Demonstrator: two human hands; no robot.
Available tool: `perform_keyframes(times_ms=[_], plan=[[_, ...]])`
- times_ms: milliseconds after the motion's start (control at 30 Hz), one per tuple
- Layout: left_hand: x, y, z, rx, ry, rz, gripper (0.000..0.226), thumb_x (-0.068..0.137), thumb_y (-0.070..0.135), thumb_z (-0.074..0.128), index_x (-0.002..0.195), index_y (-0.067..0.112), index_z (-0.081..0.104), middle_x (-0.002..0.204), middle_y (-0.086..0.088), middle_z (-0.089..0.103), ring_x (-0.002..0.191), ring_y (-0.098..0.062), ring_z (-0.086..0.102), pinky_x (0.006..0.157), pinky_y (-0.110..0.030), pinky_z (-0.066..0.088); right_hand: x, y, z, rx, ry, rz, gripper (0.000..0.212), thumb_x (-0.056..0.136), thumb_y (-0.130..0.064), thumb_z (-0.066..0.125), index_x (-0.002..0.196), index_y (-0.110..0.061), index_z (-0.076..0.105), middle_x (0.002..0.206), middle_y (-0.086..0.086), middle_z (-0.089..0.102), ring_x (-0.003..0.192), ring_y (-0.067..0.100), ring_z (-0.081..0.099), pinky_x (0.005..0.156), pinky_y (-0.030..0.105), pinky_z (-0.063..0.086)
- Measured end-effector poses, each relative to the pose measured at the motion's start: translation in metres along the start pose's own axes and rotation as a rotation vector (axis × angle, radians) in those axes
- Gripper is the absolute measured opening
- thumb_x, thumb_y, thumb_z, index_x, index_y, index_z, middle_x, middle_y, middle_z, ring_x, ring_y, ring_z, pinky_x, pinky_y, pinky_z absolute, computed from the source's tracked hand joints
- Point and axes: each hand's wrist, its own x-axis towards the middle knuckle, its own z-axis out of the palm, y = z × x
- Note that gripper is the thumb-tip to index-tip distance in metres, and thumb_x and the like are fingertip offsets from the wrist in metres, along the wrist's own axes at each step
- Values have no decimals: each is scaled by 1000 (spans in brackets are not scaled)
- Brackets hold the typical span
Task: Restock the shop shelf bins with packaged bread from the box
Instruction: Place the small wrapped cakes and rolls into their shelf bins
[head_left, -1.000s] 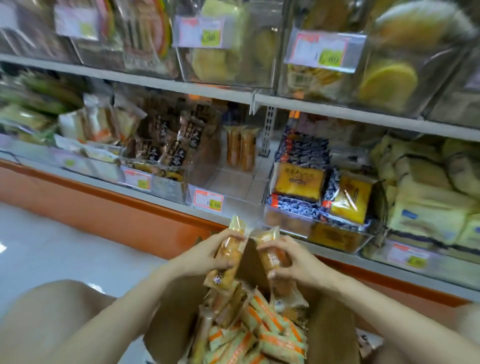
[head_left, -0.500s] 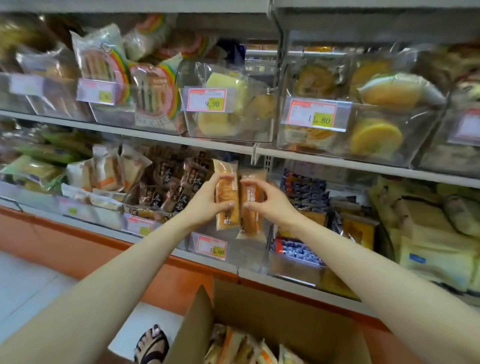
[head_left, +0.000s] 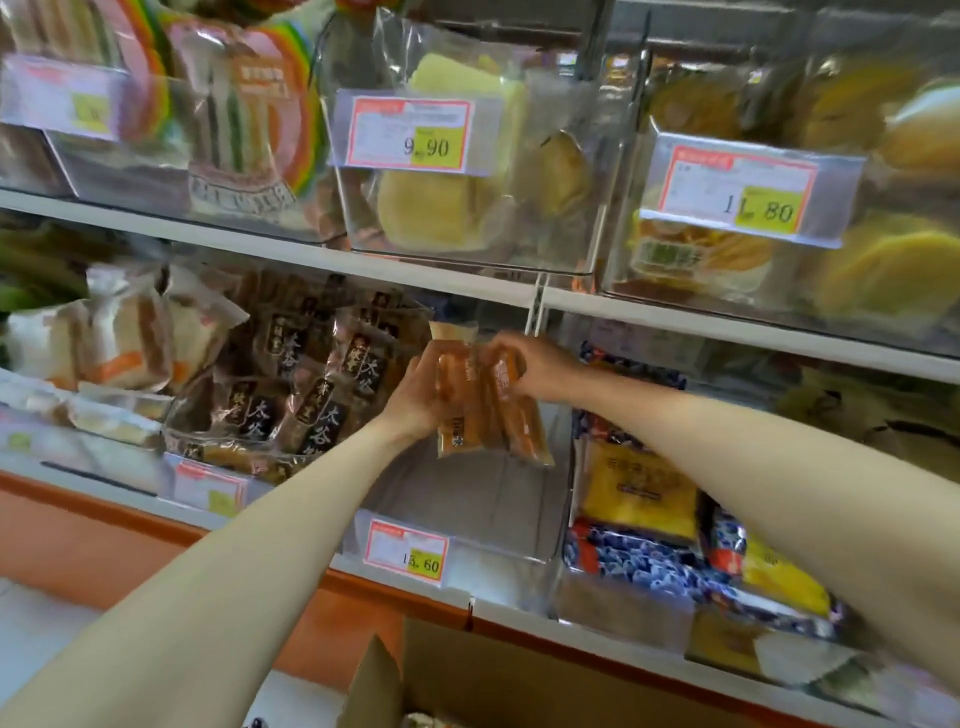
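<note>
Clear shelf bin (head_left: 483, 499) beyond two outstretched arms, left hand (head_left: 415, 400) and right hand (head_left: 537, 364) curled round bread packs (head_left: 483, 415), one each.

Head view, single, wide-angle.
- Position: sitting at the person's head, facing forward and slightly down at shop shelving, close up.
- Landmark: the clear bin (head_left: 498, 499) is lying just below frame centre, and its price tag (head_left: 406, 550) is reading 15.60.
- Depth: both forearms are spanning the frame from the lower corners to just above the bin. There the left hand (head_left: 415, 400) and right hand (head_left: 535, 366) are holding packs (head_left: 483, 415) at arm's length from the lens.
- Above the bin: an upper shelf (head_left: 260, 244) is filling the top.
- Below the bin: a box (head_left: 519, 675) is crossing the bottom edge.
- Edges: blurring.
</note>
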Motion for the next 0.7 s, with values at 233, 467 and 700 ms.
perform_keyframes(times_ms=[233,467,700], plan=[[17,-18,27,-56,-85,64,74,68,32,78,128,25,35,127,-6,49,121,-24,50,97,-51,46,15,25,-4,-81,-100,-25,36,77,2,65,94,-27,52,98,1,57,96,22,57,74,29,45],[22,-30,51,-36,-119,105,65,67,42,69,122,21,40,129,-9,42,121,-18,45,101,-31,42,24,45,-8,-152,-191,13,22,79,-4,68,94,-19,62,92,-2,57,90,17,56,63,24,38],[20,-41,63,-69,-161,58,53,69,45,59,114,23,43,122,-12,47,121,-29,45,100,-32,38,25,44,-11,-456,-128,-18,12,80,-10,67,81,-22,63,86,-2,60,80,15,53,60,24,34]])
